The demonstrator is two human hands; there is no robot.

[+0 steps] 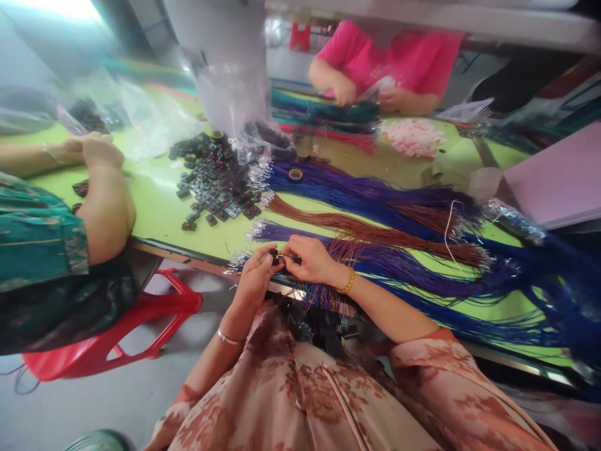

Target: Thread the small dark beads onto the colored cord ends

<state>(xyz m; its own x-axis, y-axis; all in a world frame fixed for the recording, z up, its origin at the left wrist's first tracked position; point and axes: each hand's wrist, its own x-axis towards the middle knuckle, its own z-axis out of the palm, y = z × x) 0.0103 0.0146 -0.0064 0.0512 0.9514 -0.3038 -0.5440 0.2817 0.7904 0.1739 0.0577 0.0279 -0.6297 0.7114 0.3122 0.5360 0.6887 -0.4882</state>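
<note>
My left hand (256, 275) and my right hand (312, 260) meet at the near edge of the green table (154, 207), fingers pinched together on a small black connector (277, 255) with a thin wire going into it. Bundles of purple wires (375, 257), brown wires (366, 232) and blue wires (357, 188) lie across the table just beyond my hands. A heap of finished black connectors with wires (319, 322) rests in my lap.
A pile of small black connectors (216, 181) lies mid-table beside clear plastic bags (235, 94). A person in a green sleeve (42, 244) works at the left over a red stool (117, 338). Another person in pink (389, 62) works at the far side.
</note>
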